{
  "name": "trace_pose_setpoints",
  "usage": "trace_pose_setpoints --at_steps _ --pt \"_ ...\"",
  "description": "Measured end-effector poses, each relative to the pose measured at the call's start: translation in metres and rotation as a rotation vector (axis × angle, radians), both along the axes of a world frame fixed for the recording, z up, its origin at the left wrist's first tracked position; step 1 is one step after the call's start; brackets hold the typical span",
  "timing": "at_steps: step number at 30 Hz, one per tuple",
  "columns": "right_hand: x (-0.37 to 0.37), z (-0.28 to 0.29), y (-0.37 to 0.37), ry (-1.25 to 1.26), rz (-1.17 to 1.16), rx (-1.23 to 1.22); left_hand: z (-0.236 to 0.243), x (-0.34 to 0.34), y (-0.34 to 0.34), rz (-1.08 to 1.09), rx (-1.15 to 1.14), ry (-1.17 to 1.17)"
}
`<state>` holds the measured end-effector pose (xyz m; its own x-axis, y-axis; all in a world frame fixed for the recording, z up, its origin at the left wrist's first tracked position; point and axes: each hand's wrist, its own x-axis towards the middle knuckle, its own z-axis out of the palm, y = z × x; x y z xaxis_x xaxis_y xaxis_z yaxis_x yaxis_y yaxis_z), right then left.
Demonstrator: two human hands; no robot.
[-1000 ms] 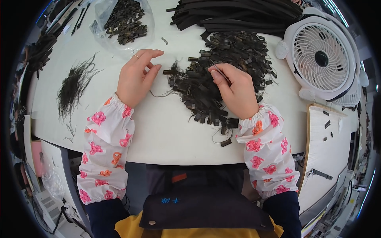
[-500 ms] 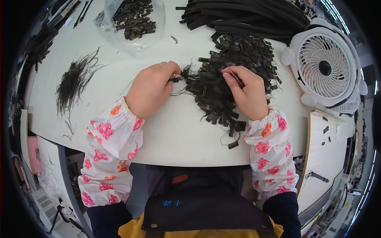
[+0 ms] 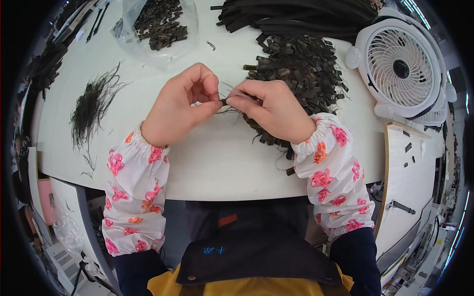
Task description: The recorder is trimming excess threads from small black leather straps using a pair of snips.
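Note:
Over the middle of the table, my left hand point(image 3: 180, 103) pinches a small black strap piece point(image 3: 223, 102) between thumb and fingertips. Close against it on the right, my right hand point(image 3: 276, 106) is closed around a slim metal tool point(image 3: 239, 92) with two thin points spread apart. Whether these are snips or tweezers I cannot tell. The points reach toward my left fingers, and my right fingertips are right beside the strap piece. Behind my right hand spreads a heap of short black strap pieces point(image 3: 306, 69) with loose threads, partly hidden by that hand and sleeve.
A tangle of black threads point(image 3: 94, 108) lies on the left. At the back are a clear plastic bag point(image 3: 190, 29) of small dark pieces and a bundle of long black straps point(image 3: 296, 17). A white fan point(image 3: 401, 69) stands on the right, near a pale board point(image 3: 407, 182).
My right hand has moved left from the heap with the metal tool, meeting my left hand. The tool's two points now show. My left hand has turned slightly, still pinching a black piece.

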<state>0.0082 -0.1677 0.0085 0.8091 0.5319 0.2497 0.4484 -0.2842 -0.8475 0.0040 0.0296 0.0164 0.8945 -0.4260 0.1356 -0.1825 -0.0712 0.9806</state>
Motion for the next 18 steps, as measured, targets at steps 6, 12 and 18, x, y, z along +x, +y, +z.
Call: trace_pose_setpoints --at_steps 6,12,18 --pt "-0.009 0.001 -0.013 -0.081 -0.195 -0.001 0.005 0.001 0.002 -0.133 0.000 0.212" --pt "-0.009 0.002 -0.015 0.020 -0.249 0.073 -0.005 0.004 0.000 0.272 0.243 -0.297" --pt "-0.014 0.010 -0.017 0.077 -0.227 0.041 -0.001 -0.011 -0.020 0.136 0.252 -0.346"
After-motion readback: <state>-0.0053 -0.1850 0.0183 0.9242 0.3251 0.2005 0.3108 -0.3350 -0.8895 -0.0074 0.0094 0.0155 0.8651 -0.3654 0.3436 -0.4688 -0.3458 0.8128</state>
